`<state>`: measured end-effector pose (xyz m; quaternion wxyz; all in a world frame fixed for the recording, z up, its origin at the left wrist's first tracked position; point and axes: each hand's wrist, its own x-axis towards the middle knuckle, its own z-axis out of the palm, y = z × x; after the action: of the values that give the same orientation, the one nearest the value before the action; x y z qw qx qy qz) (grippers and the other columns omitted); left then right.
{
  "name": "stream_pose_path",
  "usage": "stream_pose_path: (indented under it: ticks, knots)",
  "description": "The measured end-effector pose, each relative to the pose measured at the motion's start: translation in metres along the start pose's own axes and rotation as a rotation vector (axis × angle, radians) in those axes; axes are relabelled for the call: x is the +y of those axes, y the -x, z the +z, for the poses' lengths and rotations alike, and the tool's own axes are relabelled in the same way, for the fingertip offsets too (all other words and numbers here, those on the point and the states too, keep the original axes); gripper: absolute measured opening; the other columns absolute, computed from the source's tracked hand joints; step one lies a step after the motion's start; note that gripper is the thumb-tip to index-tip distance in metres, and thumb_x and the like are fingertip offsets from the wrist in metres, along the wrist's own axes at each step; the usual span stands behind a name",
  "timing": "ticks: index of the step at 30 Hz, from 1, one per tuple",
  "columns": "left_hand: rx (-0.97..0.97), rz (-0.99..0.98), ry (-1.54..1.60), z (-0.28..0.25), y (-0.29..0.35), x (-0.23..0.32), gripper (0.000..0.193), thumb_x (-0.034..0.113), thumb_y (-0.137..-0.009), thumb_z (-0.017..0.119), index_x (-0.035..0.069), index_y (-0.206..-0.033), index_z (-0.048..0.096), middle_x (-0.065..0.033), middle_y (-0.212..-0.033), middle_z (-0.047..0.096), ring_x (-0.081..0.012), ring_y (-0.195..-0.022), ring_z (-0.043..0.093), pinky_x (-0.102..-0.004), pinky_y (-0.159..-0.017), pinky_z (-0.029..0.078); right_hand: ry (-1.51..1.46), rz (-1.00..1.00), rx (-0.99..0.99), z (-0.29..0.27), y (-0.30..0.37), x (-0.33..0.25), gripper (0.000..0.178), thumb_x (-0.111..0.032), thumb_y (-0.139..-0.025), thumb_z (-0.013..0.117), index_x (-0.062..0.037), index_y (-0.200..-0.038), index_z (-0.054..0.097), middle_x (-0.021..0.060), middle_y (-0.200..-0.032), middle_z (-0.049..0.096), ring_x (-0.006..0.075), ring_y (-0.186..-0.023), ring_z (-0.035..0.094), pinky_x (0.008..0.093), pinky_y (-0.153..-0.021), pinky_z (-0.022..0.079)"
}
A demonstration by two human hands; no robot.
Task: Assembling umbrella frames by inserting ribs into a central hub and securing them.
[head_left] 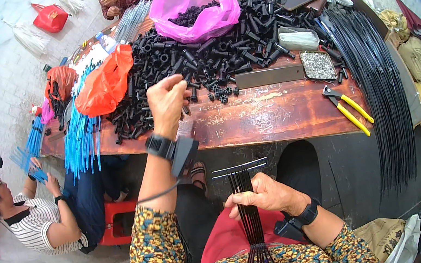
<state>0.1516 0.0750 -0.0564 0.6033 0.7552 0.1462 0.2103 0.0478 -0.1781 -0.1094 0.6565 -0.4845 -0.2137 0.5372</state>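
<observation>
My left hand [167, 105] is over the near edge of a pile of black plastic tube-like parts [255, 31] on the wooden table. Its fingers are bent together; whether a part sits between them is hidden. In front of my lap, my right hand [267, 197] grips a bundle of thin black rods [250, 221]. The rods stand close together at the top and fan out below a band near my waist. Two thin pale rods [241, 167] lie crosswise at the upper end of the bundle. A small cluster of black parts [223, 94] rests right of my left hand.
Yellow-handled pliers [349, 109] and a flat dark bar [269, 76] lie on the table. Long black rods [380, 88] hang over its right edge, blue rods [82, 135] over its left. A pink bag [227, 10] tops the pile. A co-worker [42, 213] sits at left.
</observation>
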Motion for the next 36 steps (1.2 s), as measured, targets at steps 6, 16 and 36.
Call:
stream_pose_path:
  ticks: [6, 16, 36]
  knots:
    - [0.104, 0.232, -0.458, 0.021, -0.076, -0.025, 0.030, 0.010, -0.078, 0.069, -0.001, -0.106, 0.070, -0.0116, -0.083, 0.071, -0.0151, -0.061, 0.067, -0.0272, -0.051, 0.050, 0.013, -0.001, -0.005, -0.003, -0.004, 0.001, 0.034, -0.025, -0.097, 0.057, 0.0063, -0.105, 0.066, 0.0147, -0.086, 0.072, 0.0161, -0.083, 0.069, 0.0291, -0.077, 0.054]
    - [-0.083, 0.503, -1.311, 0.041, -0.095, -0.011, 0.031, 0.007, -0.076, 0.061, 0.018, -0.104, 0.072, -0.0184, -0.107, 0.056, -0.0364, -0.097, 0.062, -0.0448, -0.084, 0.050, 0.092, -0.072, 0.047, -0.012, 0.001, 0.003, 0.035, -0.025, -0.097, 0.055, 0.0069, -0.100, 0.068, 0.0128, -0.085, 0.073, 0.0161, -0.080, 0.069, 0.0295, -0.075, 0.054]
    - [-0.116, 0.122, -0.880, 0.020, -0.034, -0.008, 0.028, 0.025, -0.071, 0.074, 0.014, -0.097, 0.074, -0.0159, -0.082, 0.071, -0.0340, -0.082, 0.068, -0.0427, -0.074, 0.052, 0.228, -0.137, 0.030, -0.004, 0.008, 0.001, 0.036, -0.026, -0.098, 0.054, 0.0061, -0.097, 0.069, 0.0104, -0.083, 0.073, 0.0135, -0.077, 0.068, 0.0272, -0.073, 0.054]
